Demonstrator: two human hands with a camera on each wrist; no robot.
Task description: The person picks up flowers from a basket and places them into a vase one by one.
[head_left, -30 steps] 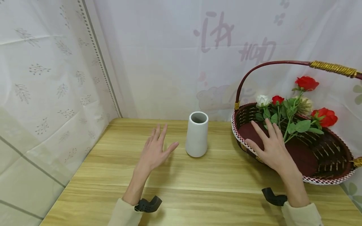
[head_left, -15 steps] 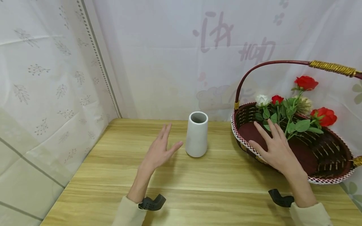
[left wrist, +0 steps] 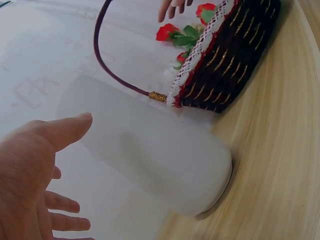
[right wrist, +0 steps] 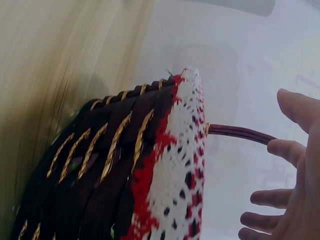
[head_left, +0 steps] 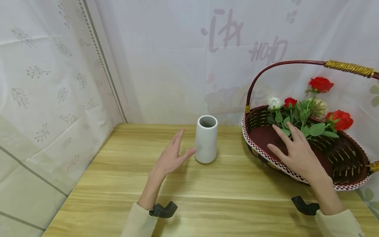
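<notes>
A white tapered vase (head_left: 206, 144) stands upright on the wooden table, its round mouth facing up. Just left of it is my left hand (head_left: 170, 160), fingers extended and thumb spread toward the vase; in the left wrist view a gap shows between thumb and vase (left wrist: 150, 150). My right hand (head_left: 302, 158) hovers over the dark wicker basket (head_left: 352, 187) with fingers spread, holding nothing. Inside the basket lean artificial flowers: several red roses (head_left: 339, 120), a white rose (head_left: 275, 103) and a pale bloom (head_left: 319, 108). The right fingertips are near the leaves (head_left: 316, 130).
The basket's tall arched handle (head_left: 284, 63) rises over the flowers at the right. Wood-grain tabletop (head_left: 231, 210) lies in front of the vase. A patterned white curtain (head_left: 160, 59) hangs close behind the table and along its left side.
My left hand has moved right, nearer the vase. My right hand has shifted a little right over the basket. Vase, basket and flowers stay put; the head view tilts slightly.
</notes>
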